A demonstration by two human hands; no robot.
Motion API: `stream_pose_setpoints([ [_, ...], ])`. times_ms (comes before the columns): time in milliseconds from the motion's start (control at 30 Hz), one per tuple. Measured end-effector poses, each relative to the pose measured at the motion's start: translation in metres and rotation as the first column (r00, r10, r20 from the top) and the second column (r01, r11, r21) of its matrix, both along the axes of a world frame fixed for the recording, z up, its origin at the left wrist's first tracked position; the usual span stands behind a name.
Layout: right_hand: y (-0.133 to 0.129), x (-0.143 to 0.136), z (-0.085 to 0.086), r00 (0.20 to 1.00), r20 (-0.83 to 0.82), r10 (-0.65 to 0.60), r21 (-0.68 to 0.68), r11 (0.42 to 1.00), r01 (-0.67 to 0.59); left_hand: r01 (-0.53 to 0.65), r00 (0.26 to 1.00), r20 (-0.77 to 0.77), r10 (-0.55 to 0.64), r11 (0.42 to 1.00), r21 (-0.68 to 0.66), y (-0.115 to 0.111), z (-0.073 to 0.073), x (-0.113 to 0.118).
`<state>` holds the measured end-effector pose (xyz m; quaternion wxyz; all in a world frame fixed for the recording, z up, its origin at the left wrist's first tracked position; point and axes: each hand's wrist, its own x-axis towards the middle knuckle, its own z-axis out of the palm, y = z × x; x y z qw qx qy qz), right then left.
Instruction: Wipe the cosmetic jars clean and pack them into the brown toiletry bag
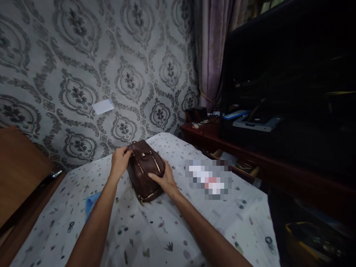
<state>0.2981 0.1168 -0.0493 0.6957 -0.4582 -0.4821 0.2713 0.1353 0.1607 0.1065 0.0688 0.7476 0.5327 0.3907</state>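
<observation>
A dark brown leather bag point(143, 168) with gold zippers and a round metal clasp rests on the patterned white cloth point(155, 237). At its upper left corner, my left hand point(121, 159) has its fingers closed in a pinch on the bag's edge. My right hand point(164, 178) grips the right side, the thumb lying across the front and the other fingers mostly hidden behind. One gold zipper runs along the bag's lower end, near a dangling pull.
A blue item point(91, 204) lies beside my left forearm. To the right is a blurred-out object point(208, 180), then an open drawer point(240, 163) under a dark red desk point(205, 135). A brown wooden panel point(22, 167) stands at left, before a patterned wall.
</observation>
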Motion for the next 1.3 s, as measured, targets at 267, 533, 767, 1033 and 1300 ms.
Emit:
stream_pose_setpoints([
  [267, 0.001, 0.0, -0.001, 1.0, -0.018, 0.02, 0.016, 1.0, -0.02, 0.059, 0.998, -0.016, -0.059, 0.998, -0.006, -0.01, 0.0, 0.003],
  [533, -0.001, 0.001, 0.003, 0.999, -0.032, 0.042, 0.024, 0.999, -0.041, 0.182, 0.982, 0.069, -0.179, 0.982, -0.042, -0.035, -0.025, -0.01],
  [767, 0.0, 0.004, 0.002, 0.998, -0.022, 0.062, 0.035, 0.997, -0.061, 0.281, 0.951, 0.161, -0.264, 0.956, -0.09, -0.046, -0.045, -0.02],
  [1033, 0.003, 0.005, -0.002, 0.996, -0.008, 0.087, 0.02, 0.996, -0.087, 0.292, 0.955, 0.076, -0.287, 0.955, -0.06, -0.04, -0.043, -0.022],
  [1300, 0.005, 0.004, -0.002, 0.998, -0.01, 0.055, 0.018, 0.998, -0.055, 0.181, 0.971, -0.161, -0.179, 0.984, -0.002, -0.05, -0.034, -0.012],
])
